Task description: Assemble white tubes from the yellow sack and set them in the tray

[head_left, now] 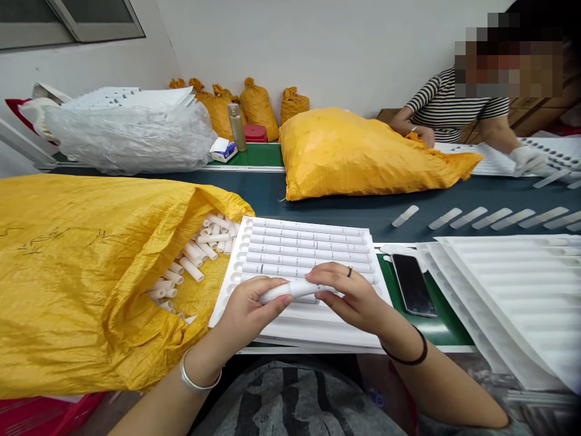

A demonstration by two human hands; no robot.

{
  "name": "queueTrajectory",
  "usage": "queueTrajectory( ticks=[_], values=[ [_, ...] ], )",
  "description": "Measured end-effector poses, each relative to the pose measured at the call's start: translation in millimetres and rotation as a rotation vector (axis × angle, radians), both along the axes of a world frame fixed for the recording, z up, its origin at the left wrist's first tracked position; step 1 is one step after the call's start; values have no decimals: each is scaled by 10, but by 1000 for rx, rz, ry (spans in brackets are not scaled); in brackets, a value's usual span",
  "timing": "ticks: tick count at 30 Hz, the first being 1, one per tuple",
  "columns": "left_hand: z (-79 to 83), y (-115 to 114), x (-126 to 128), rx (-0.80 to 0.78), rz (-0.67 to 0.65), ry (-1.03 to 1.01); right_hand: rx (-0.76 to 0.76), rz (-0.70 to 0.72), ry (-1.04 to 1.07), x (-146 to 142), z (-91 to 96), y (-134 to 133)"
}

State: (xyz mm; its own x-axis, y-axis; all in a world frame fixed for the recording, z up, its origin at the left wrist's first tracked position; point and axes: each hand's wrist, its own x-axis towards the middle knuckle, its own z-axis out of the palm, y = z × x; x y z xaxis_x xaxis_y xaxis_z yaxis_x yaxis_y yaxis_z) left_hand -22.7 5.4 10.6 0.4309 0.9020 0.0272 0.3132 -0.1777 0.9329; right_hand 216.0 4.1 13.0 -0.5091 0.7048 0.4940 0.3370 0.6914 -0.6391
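Both my hands hold one white tube (297, 289) level above a white grooved tray (318, 324). My left hand (247, 309) is closed round the tube's left end. My right hand (351, 297) pinches its right part with thumb and fingers. The tray's far grooves hold several white tubes (308, 245) lying in rows. Left of the tray an open yellow sack (82, 272) spills many loose white tubes (200, 257).
A black phone (413, 284) lies right of the tray, beside a stack of empty white trays (512, 297). Beyond, a dark conveyor belt (363, 209) carries white pieces (490, 218) and a yellow sack (358, 151). A person in a striped top (458, 106) works at the far right.
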Motion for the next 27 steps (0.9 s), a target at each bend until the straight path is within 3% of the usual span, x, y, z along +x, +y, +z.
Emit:
queueTrajectory(
  ticks=[6,9,12,17,19,23,27],
  values=[
    [-43,-71,21,26,5,9,-16,15,-14,-50,-36,-64],
    [-111,-99,29,-37,-50,79,-33,5,-175,-108,-165,-21],
    [-226,34,-109,-43,-86,220,-100,-289,-437,-2,-326,298],
    [-434,792,-755,283,331,700,-231,-920,-507,839,-417,1218],
    [-514,1127,-983,298,361,755,-359,-1089,-535,1222,-456,1473],
    [-666,1499,-1165,285,271,799,-619,-1175,-600,1661,-614,1637],
    [-740,1479,-1250,229,269,836,-671,-1200,-631,1721,-628,1462]
  ],
)
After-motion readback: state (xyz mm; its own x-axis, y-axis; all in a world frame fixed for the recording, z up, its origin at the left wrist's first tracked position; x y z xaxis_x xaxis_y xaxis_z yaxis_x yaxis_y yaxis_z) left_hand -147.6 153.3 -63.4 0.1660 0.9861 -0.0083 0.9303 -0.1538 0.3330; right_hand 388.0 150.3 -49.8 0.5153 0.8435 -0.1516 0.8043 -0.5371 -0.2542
